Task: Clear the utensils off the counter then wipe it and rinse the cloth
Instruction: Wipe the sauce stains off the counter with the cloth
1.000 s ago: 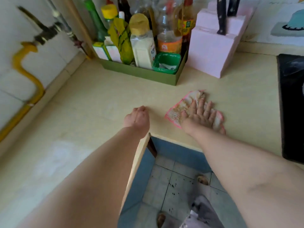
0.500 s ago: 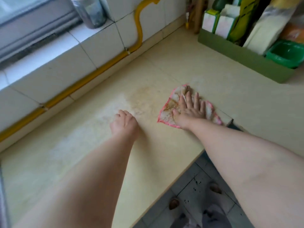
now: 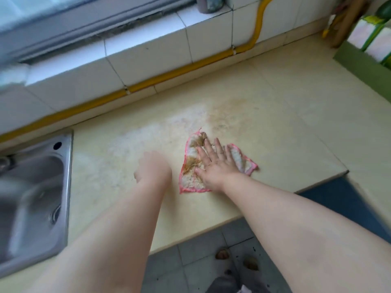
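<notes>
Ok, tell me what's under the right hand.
The right hand presses flat on a stained, pink-edged cloth spread on the counter. The palm covers the cloth's middle, and the counter surface beneath the cloth cannot be seen.

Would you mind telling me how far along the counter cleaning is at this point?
Done: no utensils show on the visible part of the counter. In hand: the right hand presses flat on the pink-edged cloth, apparently wiping. Left: a brownish stain lies just beyond the cloth, and the cloth, itself browned, is not yet rinsed at the sink.
</notes>
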